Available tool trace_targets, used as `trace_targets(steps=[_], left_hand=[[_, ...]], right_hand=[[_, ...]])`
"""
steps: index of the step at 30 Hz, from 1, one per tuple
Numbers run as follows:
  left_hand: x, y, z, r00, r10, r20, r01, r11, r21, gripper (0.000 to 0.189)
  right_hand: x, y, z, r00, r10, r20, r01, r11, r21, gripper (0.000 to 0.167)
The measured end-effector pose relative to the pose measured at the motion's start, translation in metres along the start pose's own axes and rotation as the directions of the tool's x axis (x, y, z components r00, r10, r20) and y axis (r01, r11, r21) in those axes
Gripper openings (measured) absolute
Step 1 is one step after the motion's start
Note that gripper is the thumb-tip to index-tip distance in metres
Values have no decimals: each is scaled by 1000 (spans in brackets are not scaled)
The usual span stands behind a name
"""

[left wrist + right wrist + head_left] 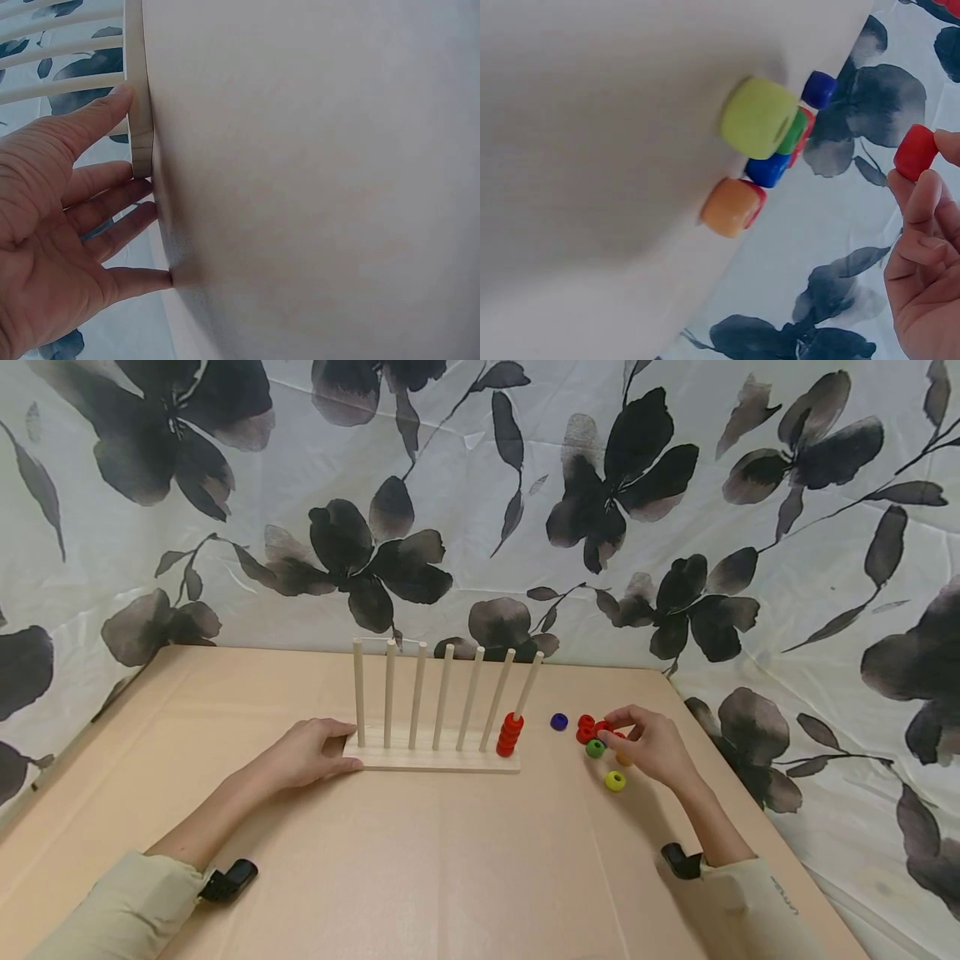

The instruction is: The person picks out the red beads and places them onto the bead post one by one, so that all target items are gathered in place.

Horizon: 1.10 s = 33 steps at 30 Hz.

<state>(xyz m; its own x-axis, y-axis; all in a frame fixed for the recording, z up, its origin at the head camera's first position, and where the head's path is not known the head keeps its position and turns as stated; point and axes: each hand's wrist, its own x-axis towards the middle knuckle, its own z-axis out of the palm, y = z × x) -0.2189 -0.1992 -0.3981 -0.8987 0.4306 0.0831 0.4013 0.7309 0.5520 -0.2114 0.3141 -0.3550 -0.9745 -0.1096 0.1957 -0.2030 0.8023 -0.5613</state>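
Note:
A wooden peg stand point(435, 762) with several upright pegs stands on the table. Several red beads point(509, 737) are stacked on its rightmost peg. My left hand point(306, 752) grips the left end of the base, with the thumb against the base in the left wrist view and other fingertips touching the table. To the right of the stand, my right hand point(654, 747) pinches a red bead point(915, 152) between thumb and fingers, above the loose beads. Close by lie a green bead point(595, 748), a yellow bead point(615, 781) and an orange bead point(728, 209).
A dark blue bead point(558, 722) lies between the stand and the group. Loose red beads point(585, 733) sit near the right hand, partly hidden by it. Flower-patterned cloth point(480, 527) hangs behind the wooden table point(420, 860) and along its right edge.

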Motion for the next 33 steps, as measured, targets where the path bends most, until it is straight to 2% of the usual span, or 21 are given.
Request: trace_targets(steps=[3,14,26,33], left_hand=[[0,-1,1,1000,4,-3,-4,1000,0,65],[0,-1,1,1000,12,-3,-12,1000,-18,63],[1,-3,0,1000,22,-8,-22,1000,-10,64],[2,-5,-1,1000,24,-11,-24,1000,-5,64]], right_hand=[[1,-5,-1,1000,-23,-21,23,1000,-6,29],[5,-21,-5,999,-24,-42,24,1000,14,32],[7,-42,-9,989,-91,-119,95,995,28,30],[11,-55,-11,988,-76,-137,85,994,62,33]])
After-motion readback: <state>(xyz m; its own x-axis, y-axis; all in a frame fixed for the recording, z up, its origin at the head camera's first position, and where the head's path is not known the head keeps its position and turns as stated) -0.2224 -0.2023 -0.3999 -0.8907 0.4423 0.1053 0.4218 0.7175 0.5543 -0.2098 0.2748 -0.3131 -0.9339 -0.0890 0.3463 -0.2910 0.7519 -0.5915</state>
